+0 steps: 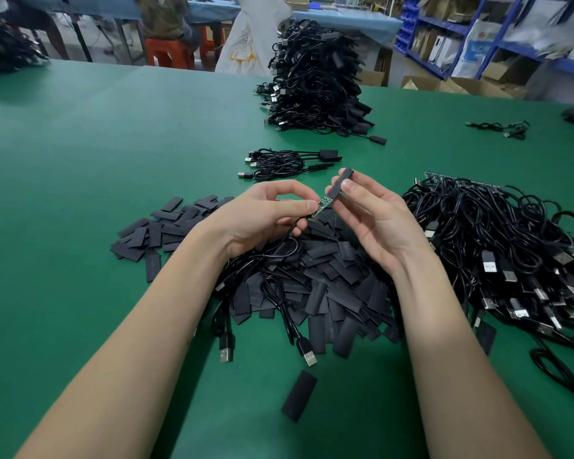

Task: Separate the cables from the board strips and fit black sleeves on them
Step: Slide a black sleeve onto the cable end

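One loose black sleeve [299,399] lies nearest on green table [80,160] | two USB plugs [226,353] | sleeve heap [315,276] | left hand [265,213] pinches cable board [322,205] | right hand [375,217] grips sleeve [341,184] half-over board | three sleeved cables [289,162] beyond | tall finished stack [315,84] farthest

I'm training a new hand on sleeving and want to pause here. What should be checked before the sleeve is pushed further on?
1. Left hand pinches the small board at its cable end: ok.
2. Right hand has a grip on the black sleeve: ok.
3. Sleeve mouth is over the board tip: ok, started.
4. Board fully covered: not ok, green still shows.
5. Sleeve in line with the board: ok, roughly.
6. Solder joints intact: cannot tell.
7. Spare sleeves pile within reach: ok.
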A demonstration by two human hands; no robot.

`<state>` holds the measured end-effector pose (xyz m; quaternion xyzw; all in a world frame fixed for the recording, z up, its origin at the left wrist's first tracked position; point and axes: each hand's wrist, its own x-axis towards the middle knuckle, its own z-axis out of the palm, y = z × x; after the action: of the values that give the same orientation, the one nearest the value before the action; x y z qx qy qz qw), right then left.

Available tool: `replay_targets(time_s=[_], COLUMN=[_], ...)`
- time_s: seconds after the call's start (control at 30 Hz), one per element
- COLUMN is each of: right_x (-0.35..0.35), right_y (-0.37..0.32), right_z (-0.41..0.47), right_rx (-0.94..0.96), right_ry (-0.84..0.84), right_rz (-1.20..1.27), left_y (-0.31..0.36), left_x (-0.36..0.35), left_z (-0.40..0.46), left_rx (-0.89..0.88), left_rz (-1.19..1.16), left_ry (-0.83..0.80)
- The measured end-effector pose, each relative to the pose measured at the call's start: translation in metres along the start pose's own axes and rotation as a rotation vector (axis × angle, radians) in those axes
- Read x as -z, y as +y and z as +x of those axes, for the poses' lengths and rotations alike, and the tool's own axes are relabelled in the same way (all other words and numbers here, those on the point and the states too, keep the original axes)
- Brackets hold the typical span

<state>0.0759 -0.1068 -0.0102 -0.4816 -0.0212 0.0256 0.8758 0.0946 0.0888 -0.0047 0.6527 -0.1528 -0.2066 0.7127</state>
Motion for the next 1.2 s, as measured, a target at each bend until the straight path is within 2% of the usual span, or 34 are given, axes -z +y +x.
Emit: replay_targets(time_s=[0.17,0.3,0.47,0.73,1.0,1.2], right_x=[-0.003,-0.006,-0.007,-0.011,-0.012,-0.014], right_y=[0.005,0.009,0.011,0.016,0.018,0.018], right_z=[0.000,0.004,0.006,0.007,0.010,0.008], right_rx=[-0.051,-0.029,-0.031,-0.037,-0.061,-0.060], right_ry=[-0.050,0.027,0.102,0.145,0.185,0.168], right_rz=[-0.006,0.000,0.066,0.119,0.197,0.160], left_y=[-0.001,-0.004,-0.002,-0.003,-0.004,-0.002], left_x=[-0.001,0.000,0.002,-0.008,-0.005,-0.004], left_z=[0.001,0.002,0.001,0.000,0.000,-0.001], left_rx=[-0.006,-0.039,-0.187,-0.333,-0.334,-0.343], left_rz=[-0.053,-0.054,0.361,0.483,0.425,0.458], left_ry=[0.038,0.091,0.175,0.281,0.307,0.307])
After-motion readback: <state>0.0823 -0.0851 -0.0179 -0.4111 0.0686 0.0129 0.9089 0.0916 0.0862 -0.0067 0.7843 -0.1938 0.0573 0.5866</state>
